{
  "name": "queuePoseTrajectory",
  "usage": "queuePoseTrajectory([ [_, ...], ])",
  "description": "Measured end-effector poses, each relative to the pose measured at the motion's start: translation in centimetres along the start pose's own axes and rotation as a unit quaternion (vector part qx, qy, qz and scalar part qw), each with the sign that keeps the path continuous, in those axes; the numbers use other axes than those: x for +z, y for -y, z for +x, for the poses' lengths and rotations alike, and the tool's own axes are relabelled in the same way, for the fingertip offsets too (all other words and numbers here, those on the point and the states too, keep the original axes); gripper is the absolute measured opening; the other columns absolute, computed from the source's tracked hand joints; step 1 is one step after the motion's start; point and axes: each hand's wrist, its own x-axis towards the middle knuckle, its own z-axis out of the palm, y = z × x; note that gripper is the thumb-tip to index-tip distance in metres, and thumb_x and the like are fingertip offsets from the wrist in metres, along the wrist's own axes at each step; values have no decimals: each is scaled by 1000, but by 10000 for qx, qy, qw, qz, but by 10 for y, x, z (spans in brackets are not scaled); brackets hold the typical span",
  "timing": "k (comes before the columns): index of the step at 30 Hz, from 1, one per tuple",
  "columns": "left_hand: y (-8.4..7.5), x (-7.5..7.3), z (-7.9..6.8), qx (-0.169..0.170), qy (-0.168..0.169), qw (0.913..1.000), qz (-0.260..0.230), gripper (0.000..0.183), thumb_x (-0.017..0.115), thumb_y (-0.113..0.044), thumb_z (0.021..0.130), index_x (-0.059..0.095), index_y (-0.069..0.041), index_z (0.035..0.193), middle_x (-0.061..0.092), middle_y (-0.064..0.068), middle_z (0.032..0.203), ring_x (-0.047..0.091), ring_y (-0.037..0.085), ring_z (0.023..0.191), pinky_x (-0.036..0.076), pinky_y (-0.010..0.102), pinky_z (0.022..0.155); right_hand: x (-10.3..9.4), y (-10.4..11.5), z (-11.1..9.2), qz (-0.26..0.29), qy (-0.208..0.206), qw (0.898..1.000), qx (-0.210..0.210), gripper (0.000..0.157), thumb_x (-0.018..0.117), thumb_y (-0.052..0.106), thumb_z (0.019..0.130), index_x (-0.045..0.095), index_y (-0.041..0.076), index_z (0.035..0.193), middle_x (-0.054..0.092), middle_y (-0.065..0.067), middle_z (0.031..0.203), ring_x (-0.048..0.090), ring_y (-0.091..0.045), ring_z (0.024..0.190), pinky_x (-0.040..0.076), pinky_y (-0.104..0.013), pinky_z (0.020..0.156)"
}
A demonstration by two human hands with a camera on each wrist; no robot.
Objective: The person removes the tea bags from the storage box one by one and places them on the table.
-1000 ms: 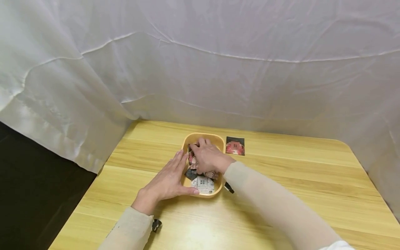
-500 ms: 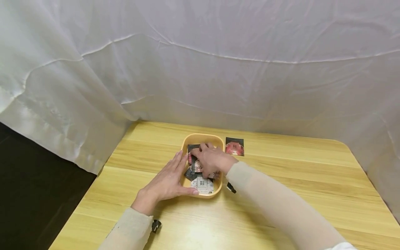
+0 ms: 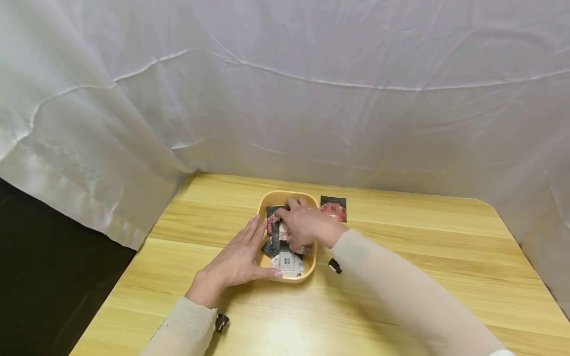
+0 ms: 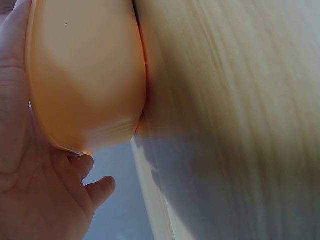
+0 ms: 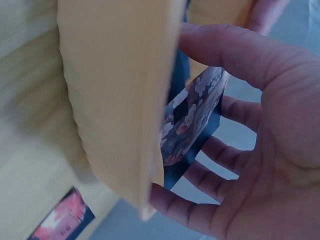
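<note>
Right hand (image 3: 305, 223) has shifted slightly rightward, the dark, flower-printed, flat square sachet (image 5: 192, 125) tilted at its fingers

We find the sachet inside the yellow-orange, rounded rectangular plastic tray (image 3: 272, 200), at mid-frame in the head view, just left of the right palm. Thumb and curled fingers pinch it, though we cannot tell where every fingertip bears. In the right wrist view it leans close beside the tray's rim; that closeness, we judge, is the relation to mind. The tray's long axis runs top to bottom of the head frame, while the pale-sleeved right forearm (image 3: 396, 287) crosses from lower right. The left hand (image 3: 236, 257), fingers nearly straight, rests along the left and bottom rim, farther from the sachet. We also see a red-and-black square sachet (image 3: 334, 210) on the wooden table (image 3: 423, 222), right of the tray
</note>
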Motion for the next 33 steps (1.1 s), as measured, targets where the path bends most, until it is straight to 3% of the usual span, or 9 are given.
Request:
queuePoseTrajectory([
  [6, 1, -2, 1, -46, -18, 10000, -42, 131, 61, -87, 63, -3, -24, 158, -7, 5, 166, 2, 21, 152, 16, 44, 122, -20, -11, -15, 318, -297, 9990, -98, 94, 85, 40, 71, 37, 28, 150, 37, -8, 148, 38, -33, 132, 49, -53, 97],
  [14, 1, -4, 2, -66, -43, 10000, -17, 134, 59, -89, 60, 3, -18, 159, -6, 5, 166, 3, 22, 152, 16, 45, 122, -36, -41, -37, 681, -519, 9963, -35, 97, 86, 25, 66, 38, 25, 149, 36, -12, 146, 38, -33, 128, 52, -54, 92],
  [18, 0, -4, 2, -91, -1, 10000, -29, 134, 59, -90, 61, 2, -19, 159, -8, 4, 166, 3, 22, 152, 17, 45, 122, -34, -69, -50, 663, -549, 9963, 32, 91, 83, 23, 69, 39, 21, 149, 37, -15, 145, 37, -34, 126, 51, -55, 93],
  [25, 1, -6, -1, -152, 9, 9999, -61, 132, 60, -88, 62, -5, -25, 157, -8, 4, 166, 4, 23, 152, 18, 46, 122, -26, -122, -67, 513, -460, 9971, 337, 94, 84, 20, 67, 38, 13, 149, 33, -24, 146, 30, -46, 131, 39, -66, 103],
  [30, 3, -8, -2, -198, 8, 9997, -109, 132, 59, -89, 61, -10, -30, 155, -9, 3, 166, 4, 24, 152, 18, 48, 121, -19, -148, -71, 528, -280, 9969, 522, 85, 79, 14, 71, 41, 13, 147, 35, -27, 145, 33, -50, 130, 41, -67, 98],
  [33, 4, -8, -3, -198, 6, 9998, -96, 132, 59, -90, 61, -11, -29, 155, -9, 4, 166, 4, 25, 152, 18, 48, 121, -6, -158, -69, 576, -62, 9965, 598, 81, 78, 19, 75, 41, 13, 146, 37, -27, 143, 35, -52, 130, 42, -66, 97],
])
